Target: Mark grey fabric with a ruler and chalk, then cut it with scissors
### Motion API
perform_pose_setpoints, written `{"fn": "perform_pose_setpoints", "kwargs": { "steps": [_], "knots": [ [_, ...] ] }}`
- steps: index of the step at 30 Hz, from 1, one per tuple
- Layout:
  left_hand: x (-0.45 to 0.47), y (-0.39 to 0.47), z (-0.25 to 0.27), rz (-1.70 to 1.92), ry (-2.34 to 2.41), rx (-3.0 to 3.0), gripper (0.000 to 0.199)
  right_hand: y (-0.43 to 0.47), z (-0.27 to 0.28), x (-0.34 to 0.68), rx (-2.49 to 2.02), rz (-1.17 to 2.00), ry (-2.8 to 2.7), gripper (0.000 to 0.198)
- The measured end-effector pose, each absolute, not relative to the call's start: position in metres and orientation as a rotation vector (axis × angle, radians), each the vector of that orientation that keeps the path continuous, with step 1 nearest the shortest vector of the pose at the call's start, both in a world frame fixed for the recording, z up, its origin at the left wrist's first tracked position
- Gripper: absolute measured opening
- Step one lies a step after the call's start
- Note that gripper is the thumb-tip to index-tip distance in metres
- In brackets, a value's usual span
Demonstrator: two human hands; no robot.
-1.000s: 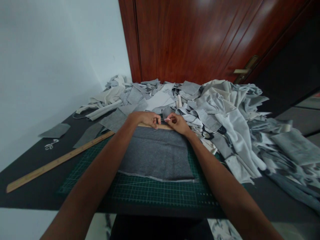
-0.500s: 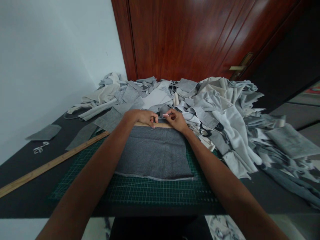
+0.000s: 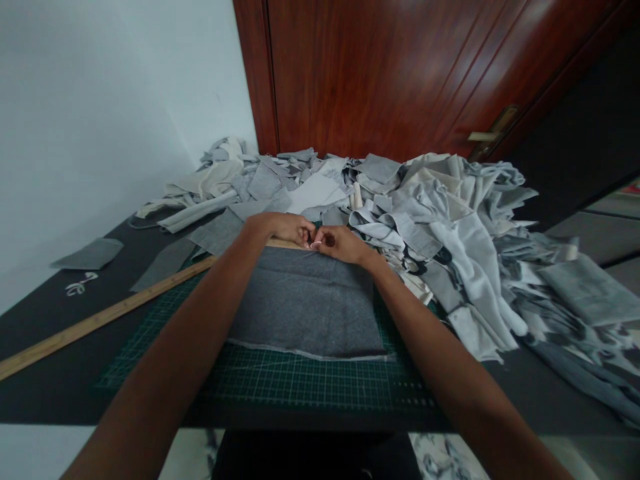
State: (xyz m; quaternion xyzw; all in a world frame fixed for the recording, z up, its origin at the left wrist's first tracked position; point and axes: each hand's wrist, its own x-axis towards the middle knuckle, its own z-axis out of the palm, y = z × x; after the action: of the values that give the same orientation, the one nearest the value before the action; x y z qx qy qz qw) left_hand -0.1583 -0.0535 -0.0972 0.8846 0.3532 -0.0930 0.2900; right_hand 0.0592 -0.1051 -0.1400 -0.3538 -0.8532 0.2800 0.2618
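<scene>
A dark grey piece of cloth [image 3: 305, 303] lies flat on a green cutting mat [image 3: 300, 387]. Across its far edge runs a wooden ruler [image 3: 286, 244]. My left hand [image 3: 293, 228] rests on this ruler with its fingers curled down against it. Close beside it, almost touching, my right hand [image 3: 343, 243] pinches a small pinkish-white piece of tailor's chalk [image 3: 315, 245] near the ruler's close edge. The right fingers partly cover the chalk, and my hands hide the right part of the ruler.
A long wooden strip [image 3: 115, 312] slants across the dark table [image 3: 30, 400] at left. Grey and cream fabric scraps [image 3: 425, 193] are heaped along the back and right. A grey offcut [image 3: 90, 255] and a small white tangle [image 3: 77, 287] lie far left. Behind stands a wooden door [image 3: 375, 73].
My right hand has moved left and slightly nearer along the ruler with the chalk, closing up to my left hand. The left hand stays at the ruler. The view has shifted slightly.
</scene>
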Motion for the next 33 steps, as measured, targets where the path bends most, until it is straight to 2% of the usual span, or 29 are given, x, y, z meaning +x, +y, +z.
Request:
{"fn": "perform_pose_setpoints", "kwargs": {
  "steps": [3,14,23,29,33],
  "knots": [
    [-0.16,-0.053,-0.096,-0.23,0.916,2.323,0.031,-0.107,-0.137,0.054,-0.991,0.674,-2.38,0.011],
    [-0.157,-0.047,-0.099,-0.278,0.95,2.309,0.035,-0.116,-0.127,0.041,-1.21,0.457,-2.486,0.009],
    [-0.15,-0.041,-0.1,-0.342,1.032,2.292,0.024,-0.111,-0.123,0.046,-1.177,0.443,-2.561,0.01],
    [-0.138,-0.04,-0.097,-0.441,1.24,2.296,0.038,-0.1,-0.118,0.064,-1.161,0.627,-2.602,0.003],
    [-0.135,-0.044,-0.095,-0.443,1.282,2.305,0.045,-0.097,-0.11,0.086,-1.248,0.848,-2.584,0.007]
  ]
}}
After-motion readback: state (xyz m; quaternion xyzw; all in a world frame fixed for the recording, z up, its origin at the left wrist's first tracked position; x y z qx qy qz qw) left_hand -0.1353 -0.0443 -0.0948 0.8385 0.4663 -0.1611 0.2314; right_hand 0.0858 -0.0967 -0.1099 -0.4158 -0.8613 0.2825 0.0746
